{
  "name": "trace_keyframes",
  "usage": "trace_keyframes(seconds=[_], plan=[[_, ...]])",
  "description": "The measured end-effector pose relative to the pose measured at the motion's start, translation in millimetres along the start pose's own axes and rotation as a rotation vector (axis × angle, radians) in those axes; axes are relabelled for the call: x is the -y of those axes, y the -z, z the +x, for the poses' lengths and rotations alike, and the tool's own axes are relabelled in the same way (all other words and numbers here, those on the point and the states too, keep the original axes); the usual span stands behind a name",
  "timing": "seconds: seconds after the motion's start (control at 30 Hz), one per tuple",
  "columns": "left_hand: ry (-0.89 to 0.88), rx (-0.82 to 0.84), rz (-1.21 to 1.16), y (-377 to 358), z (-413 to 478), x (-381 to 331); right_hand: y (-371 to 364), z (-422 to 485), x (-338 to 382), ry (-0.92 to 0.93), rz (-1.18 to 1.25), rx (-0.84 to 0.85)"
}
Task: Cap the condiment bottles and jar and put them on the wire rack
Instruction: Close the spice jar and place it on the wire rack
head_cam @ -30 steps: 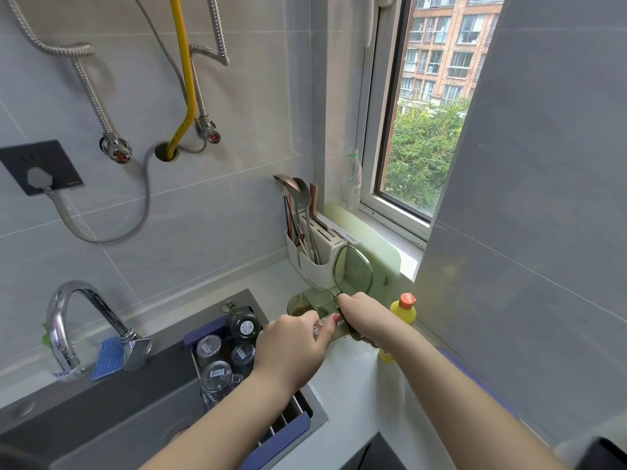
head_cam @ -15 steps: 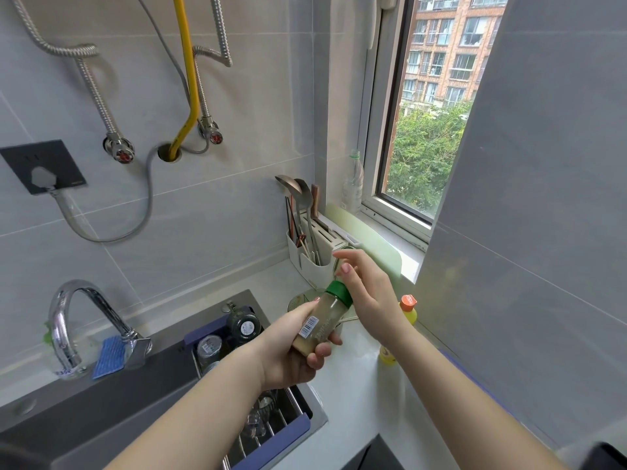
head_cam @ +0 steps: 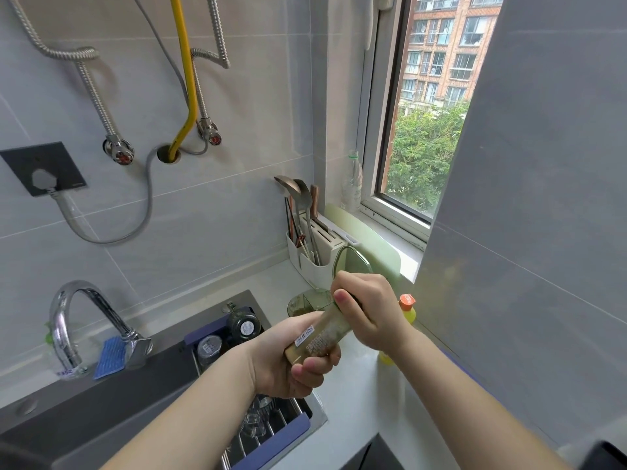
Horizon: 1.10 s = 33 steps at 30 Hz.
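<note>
A: Where do we have the bottle (head_cam: 322, 337)?
B: In the air over the near corner of the sink (head_cam: 101, 401), tilted, its top leaning away toward the window. Our left hand (head_cam: 291, 361) is wrapped around its lower half, fingers curled tight against the glass, the barcode label facing us.
A: And the other hand?
B: Our right hand (head_cam: 369, 313) is closed over the top end, fingers folded around it, thumb pressed on the neck. The cap is hidden inside that grip, so we cannot tell how it sits.
A: What about the rack?
B: The wire rack (head_cam: 271, 432) lies across the sink just below our left hand. Two dark jars (head_cam: 242, 325) stand at its far end.
A: Anything beside us?
B: A yellow bottle with an orange cap (head_cam: 407, 305) stands on the counter (head_cam: 356, 418) behind our right wrist, and a green lidded container (head_cam: 312, 298) sits just beyond the hands.
</note>
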<state>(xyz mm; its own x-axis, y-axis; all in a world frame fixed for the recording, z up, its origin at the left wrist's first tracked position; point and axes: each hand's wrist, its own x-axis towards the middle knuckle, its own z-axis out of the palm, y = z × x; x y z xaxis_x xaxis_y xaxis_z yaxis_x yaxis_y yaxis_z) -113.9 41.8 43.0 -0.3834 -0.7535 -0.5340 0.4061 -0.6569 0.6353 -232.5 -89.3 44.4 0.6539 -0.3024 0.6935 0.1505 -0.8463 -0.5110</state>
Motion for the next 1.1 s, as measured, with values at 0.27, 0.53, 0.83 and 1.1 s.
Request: trace_keyframes(seconds=[0.27, 0.53, 0.83, 1.1], plan=[[-0.192, -0.531, 0.183, -24.2, 13.9, -1.1, 0.5, -0.4, -9.7, -0.264, -0.075, 0.027], [-0.559, -0.906, 0.518, -26.7, 21.9, 3.3, -1.6, 1.4, -3.2, -0.541, -0.099, 0.056], [-0.578, -1.234, 1.036, -17.8, 20.1, 15.5, -5.1, 4.1, 0.0, -0.793, -0.146, 0.206], [-0.455, -1.396, 1.521, -23.6, 19.6, 21.8, -10.4, 6.3, -8.0, -1.092, -0.145, 0.465]])
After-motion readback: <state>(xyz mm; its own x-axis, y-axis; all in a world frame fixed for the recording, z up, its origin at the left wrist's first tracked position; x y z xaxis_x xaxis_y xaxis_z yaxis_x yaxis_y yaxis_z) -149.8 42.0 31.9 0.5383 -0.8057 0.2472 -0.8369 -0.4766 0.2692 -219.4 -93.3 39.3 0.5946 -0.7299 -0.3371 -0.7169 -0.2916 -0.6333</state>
